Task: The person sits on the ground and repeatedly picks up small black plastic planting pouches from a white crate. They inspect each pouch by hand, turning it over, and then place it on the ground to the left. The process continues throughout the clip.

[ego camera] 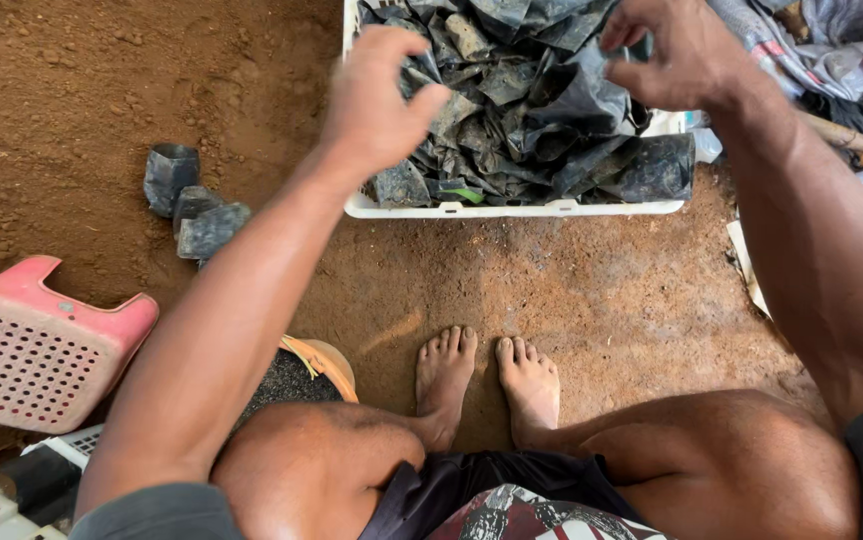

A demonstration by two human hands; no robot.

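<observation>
While squatting barefoot on packed reddish soil, reaching forward with both arms over a white plastic crate [512,209] heaped with crumpled black plastic nursery bags [532,110]. Left hand [377,95] raised above the crate's near-left corner, grip curled tight with thumb meeting fingertips, apparently pinching a thin edge of bag film, though hard to tell how much is caught. Right hand [677,50] lifted over the heap's right side, grip likewise pinched on a fold of the same dark film, as if pulling one bag open or free of the pile. Bags limp, creased, dusty, slightly glossy. Off to the left on the ground, three filled bags [192,205] standing as stubby cylinders, touching one another. Nearer, a pink perforated plastic stool [37,350] tipped on its side.
</observation>
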